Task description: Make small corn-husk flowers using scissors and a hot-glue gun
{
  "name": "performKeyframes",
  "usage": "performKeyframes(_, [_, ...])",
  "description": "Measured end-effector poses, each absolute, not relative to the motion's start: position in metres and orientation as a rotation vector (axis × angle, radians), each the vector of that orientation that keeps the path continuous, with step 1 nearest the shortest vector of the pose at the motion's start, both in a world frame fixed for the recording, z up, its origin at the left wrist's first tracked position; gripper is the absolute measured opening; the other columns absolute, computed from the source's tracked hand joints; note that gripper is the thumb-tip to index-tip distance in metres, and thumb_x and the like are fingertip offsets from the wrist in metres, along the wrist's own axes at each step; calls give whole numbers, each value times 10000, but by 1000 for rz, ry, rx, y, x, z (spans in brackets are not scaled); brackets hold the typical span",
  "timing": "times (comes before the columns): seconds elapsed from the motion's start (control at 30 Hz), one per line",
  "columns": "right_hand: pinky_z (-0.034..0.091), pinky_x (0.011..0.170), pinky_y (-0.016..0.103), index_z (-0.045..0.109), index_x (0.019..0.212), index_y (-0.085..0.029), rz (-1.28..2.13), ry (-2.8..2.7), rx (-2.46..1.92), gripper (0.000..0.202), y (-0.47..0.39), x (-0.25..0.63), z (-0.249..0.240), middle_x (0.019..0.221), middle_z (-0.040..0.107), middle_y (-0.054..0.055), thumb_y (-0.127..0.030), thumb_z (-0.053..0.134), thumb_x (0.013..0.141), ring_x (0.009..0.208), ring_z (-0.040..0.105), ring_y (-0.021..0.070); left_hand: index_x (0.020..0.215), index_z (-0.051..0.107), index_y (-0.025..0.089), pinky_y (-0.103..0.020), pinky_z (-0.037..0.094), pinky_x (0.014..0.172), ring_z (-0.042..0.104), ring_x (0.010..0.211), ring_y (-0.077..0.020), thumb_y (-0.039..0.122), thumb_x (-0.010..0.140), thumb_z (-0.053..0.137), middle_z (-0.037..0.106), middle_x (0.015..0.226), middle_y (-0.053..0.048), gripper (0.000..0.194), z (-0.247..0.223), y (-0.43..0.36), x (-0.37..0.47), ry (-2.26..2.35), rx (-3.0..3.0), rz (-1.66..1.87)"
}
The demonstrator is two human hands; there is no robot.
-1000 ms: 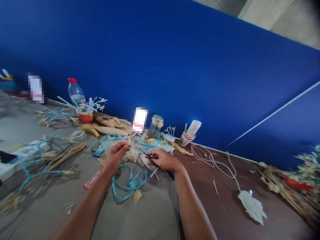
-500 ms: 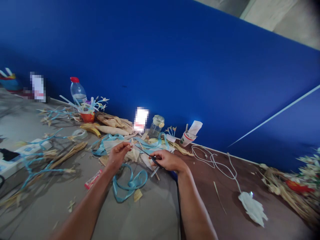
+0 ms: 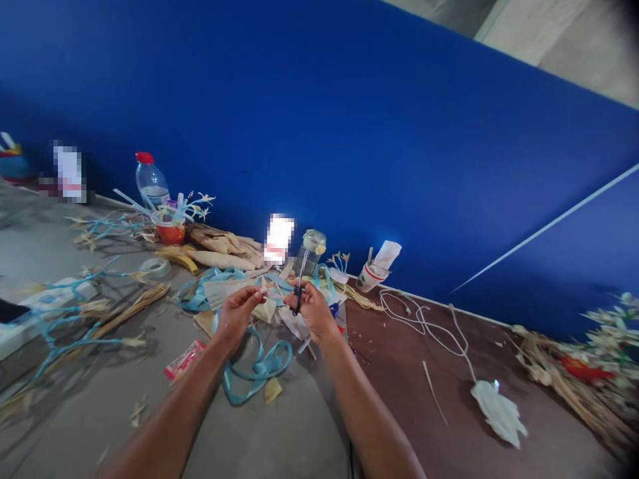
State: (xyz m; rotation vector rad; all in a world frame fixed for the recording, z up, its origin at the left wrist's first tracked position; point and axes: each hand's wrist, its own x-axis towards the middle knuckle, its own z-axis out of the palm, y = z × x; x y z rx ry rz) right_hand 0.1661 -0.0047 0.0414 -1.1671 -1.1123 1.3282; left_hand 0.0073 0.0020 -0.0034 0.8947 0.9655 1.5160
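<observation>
My left hand (image 3: pixel 238 314) is closed in a pinch on a small pale piece (image 3: pixel 264 286) that looks like dried husk. Just to its right, my right hand (image 3: pixel 315 311) grips black-handled scissors (image 3: pixel 297 299), their blades pointing up and away from me. The fingertips of both hands are close together over the heap. Below them a light blue ribbon (image 3: pixel 269 362) lies in loops, beside a small husk scrap (image 3: pixel 272 390). More blue ribbon and pale husk strips lie behind my hands.
A lidded jar (image 3: pixel 313 249), a paper cup (image 3: pixel 370 276) and a bright blurred screen (image 3: pixel 278 238) stand along the blue partition. At left are a red-capped bottle (image 3: pixel 151 179), a tape roll (image 3: pixel 154 267), blue-stemmed flowers (image 3: pixel 60 332) and a power strip (image 3: pixel 20 326). A white cable (image 3: pixel 454 346) runs at right.
The scissors have swung from pointing left toward the pinched piece to pointing upward, as my right hand turned and moved slightly left. My left hand keeps its pinch.
</observation>
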Motion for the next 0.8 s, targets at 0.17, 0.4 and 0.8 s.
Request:
performKeyframes(0.17, [432,626,273,515,947,-205,1306,-1148,-1199,491,-4,164,41,670,597,-31,-340,740,531,620,563,140,760,707,175,-284,479,736,624,710,-164,418,594,783,694,723,-28,304,-2,-2,12,975,947,1457])
performKeyframes(0.4, [409,565,266,520,944,-189,1227,-1156,-1233,486,-1,170,42,619,576,-36,-337,727,531,566,544,137,745,699,180,-280,478,740,632,726,-164,401,581,796,682,742,-17,292,0,-4,11,935,949,1403])
performKeyframes(0.8, [364,550,234,606,973,-158,1409,-1554,-1241,425,-4,206,67,596,568,-30,-442,690,668,567,505,106,717,711,175,-263,466,687,598,673,-156,436,584,786,679,698,-38,302,2,3,0,970,967,1412])
